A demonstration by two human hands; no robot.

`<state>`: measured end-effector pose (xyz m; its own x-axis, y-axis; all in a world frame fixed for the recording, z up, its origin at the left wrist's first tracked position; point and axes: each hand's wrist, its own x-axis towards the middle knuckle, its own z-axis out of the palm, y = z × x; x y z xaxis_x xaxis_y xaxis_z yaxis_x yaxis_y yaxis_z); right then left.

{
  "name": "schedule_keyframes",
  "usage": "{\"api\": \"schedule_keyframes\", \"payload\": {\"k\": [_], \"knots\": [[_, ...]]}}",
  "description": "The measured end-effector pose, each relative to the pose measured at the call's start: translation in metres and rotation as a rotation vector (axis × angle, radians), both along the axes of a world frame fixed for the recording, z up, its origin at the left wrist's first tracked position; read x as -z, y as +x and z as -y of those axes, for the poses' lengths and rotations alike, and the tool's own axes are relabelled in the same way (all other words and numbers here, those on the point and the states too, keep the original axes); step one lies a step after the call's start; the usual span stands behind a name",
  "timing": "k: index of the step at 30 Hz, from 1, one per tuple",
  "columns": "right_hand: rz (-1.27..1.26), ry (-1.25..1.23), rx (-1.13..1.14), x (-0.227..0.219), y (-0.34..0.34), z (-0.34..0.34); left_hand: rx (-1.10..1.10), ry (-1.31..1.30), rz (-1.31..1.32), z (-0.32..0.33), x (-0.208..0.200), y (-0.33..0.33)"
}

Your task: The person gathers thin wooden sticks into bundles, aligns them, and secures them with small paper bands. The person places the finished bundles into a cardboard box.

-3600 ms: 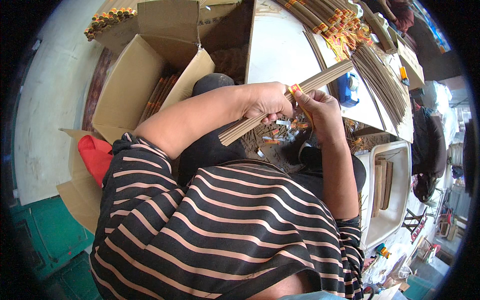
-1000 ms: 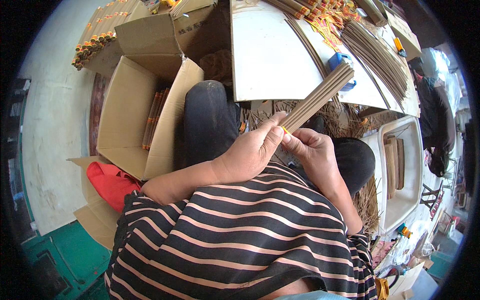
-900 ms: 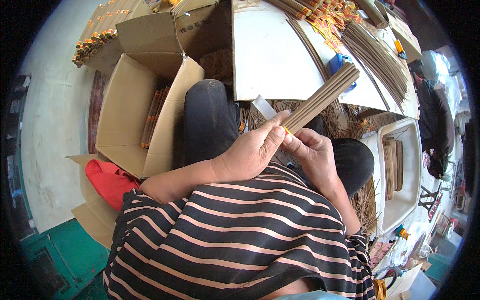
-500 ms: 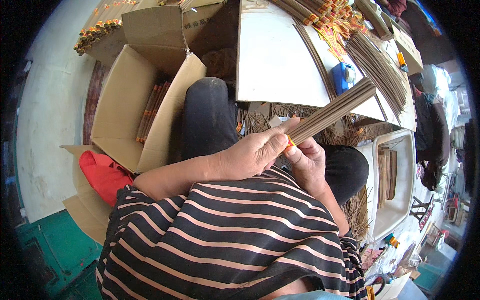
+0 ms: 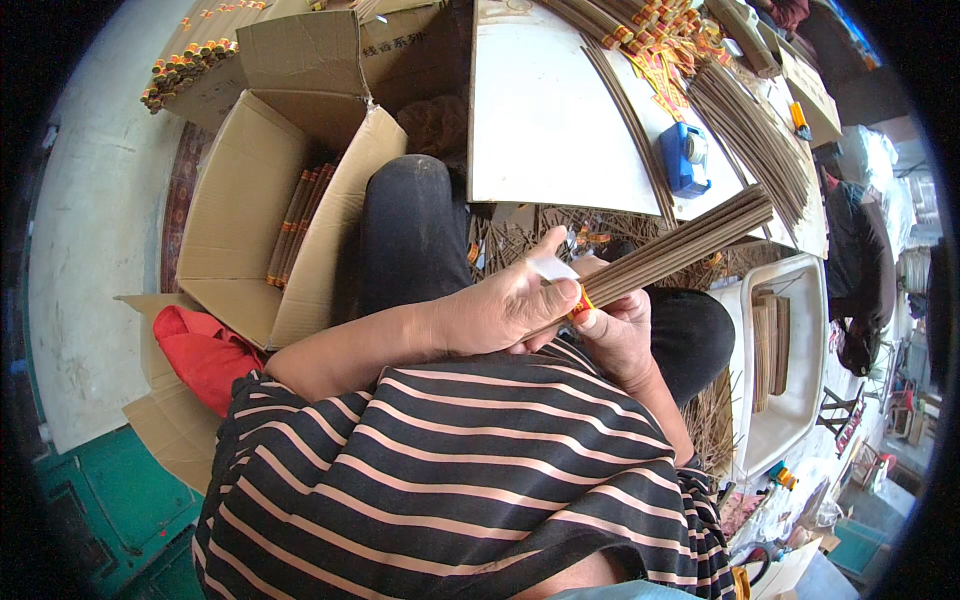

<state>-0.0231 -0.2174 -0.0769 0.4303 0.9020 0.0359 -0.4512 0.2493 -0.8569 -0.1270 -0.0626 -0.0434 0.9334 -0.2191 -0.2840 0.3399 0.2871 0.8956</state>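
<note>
A bundle of brown incense sticks (image 5: pixel 690 240) lies slantwise across my lap, its far end pointing up and to the right. My left hand (image 5: pixel 518 305) is closed on the near end, thumb pressing at a red and yellow paper band (image 5: pixel 581 304) wrapped round the sticks. A small whitish, translucent piece (image 5: pixel 552 268), perhaps tape or paper, stands up between its thumb and raised index finger. From below, my right hand (image 5: pixel 618 338) grips the same bundle, its thumb against the band. The fingers under the sticks are partly hidden.
Ahead is a white table (image 5: pixel 540 120) with a blue tape dispenser (image 5: pixel 686 160), loose incense sticks (image 5: pixel 750 140) and banded bundles (image 5: pixel 650 25). An open cardboard box (image 5: pixel 235 220) on the left holds banded bundles. A white tub (image 5: pixel 780 430) with sticks stands right.
The bundle has turned slightly, its far end moving right and down. The whitish piece now rises higher above my left thumb, and more of the band shows. The whole view has shifted slightly.
</note>
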Motion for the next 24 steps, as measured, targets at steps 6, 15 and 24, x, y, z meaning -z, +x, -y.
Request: {"api": "schedule_keyframes", "payload": {"k": [6,15,24], "knots": [[0.106,-0.010,-0.018,0.002,0.016,-0.009,0.005,-0.100,0.020,0.004,0.014,0.004],[0.293,-0.051,-0.055,0.001,0.027,-0.009,0.053,-0.109,-0.123,0.004,0.007,0.007],[0.045,-0.296,0.060,-0.015,0.014,-0.010,-0.084,-0.018,-0.092,0.000,0.001,0.007]]}}
